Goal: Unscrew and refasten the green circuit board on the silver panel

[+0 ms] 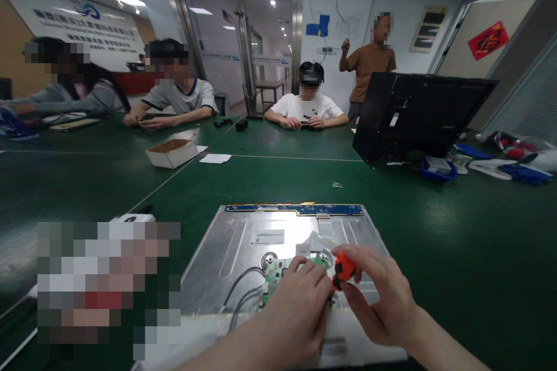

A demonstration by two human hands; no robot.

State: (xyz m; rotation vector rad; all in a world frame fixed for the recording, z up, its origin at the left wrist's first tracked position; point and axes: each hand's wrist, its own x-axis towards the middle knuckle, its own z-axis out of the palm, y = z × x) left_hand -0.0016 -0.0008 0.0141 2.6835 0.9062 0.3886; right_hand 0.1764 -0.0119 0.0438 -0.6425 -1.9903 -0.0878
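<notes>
A silver metal display panel (235,249) lies in front of me, with a green circuit board (274,269) on its middle. My right hand (383,295) pinches the orange and black handle of a screwdriver (345,266) between thumb and fingers, just right of the board. The screwdriver's shaft and tip are hidden. Over the board rests my left hand (300,301), its fingers curled in beside the handle; what they grip, if anything, is hidden. Black cables (243,295) run from the board's left side. A blue circuit strip (296,209) lines the panel's far edge.
On the green table (278,177) stand an open white box (172,153) and a big black monitor (418,119). A blue tray (438,168) sits beside the monitor. Several people sit across the table; one person (369,64) stands at the back. The near left area is blurred out.
</notes>
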